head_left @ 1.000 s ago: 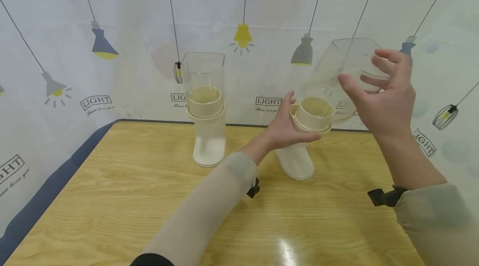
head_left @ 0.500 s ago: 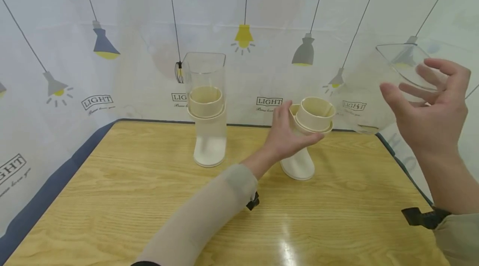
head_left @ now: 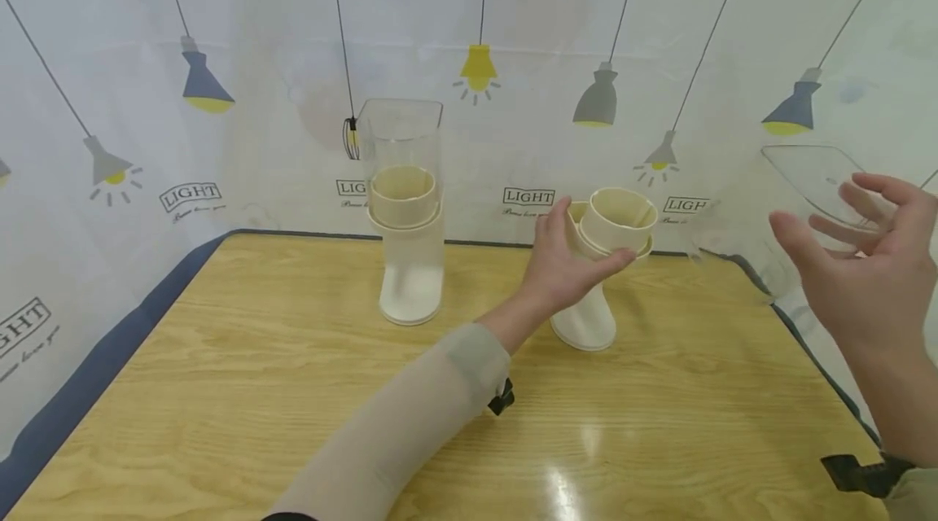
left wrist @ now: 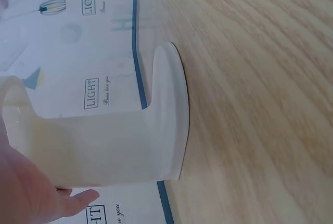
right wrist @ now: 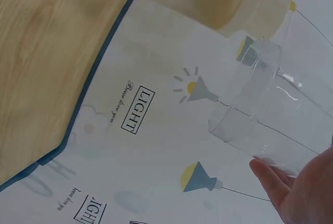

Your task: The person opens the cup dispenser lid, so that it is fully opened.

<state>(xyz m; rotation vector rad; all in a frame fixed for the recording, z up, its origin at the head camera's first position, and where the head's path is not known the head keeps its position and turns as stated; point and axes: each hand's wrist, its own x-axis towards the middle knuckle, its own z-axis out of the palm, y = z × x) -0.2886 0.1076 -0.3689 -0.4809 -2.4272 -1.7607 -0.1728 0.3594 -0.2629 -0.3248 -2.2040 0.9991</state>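
Observation:
My left hand [head_left: 553, 264] grips a cream-coloured dispenser stand [head_left: 585, 321] around its upper part, thumb in front. The stand's round collar [head_left: 623, 224] leans slightly right, and its foot is on the table, as the left wrist view of the stand [left wrist: 104, 148] also shows. To the right, my right hand [head_left: 875, 277] holds a clear plastic container [right wrist: 265, 104] in the air, apart from the stand and tilted. Its fingers and thumb curl around the upper part near the rim. Much of the clear wall is hard to make out against the backdrop.
A second cream stand [head_left: 412, 277] stands upright to the left, with a clear container [head_left: 401, 126] seated on it. Both stands are near the back of the wooden table [head_left: 293, 391]. Behind the table edge hangs a white cloth [head_left: 293, 98] printed with lamps.
My right hand has carried the clear container away from the stand, to the right and then lower. My left hand has stayed on the stand, which is slightly more upright.

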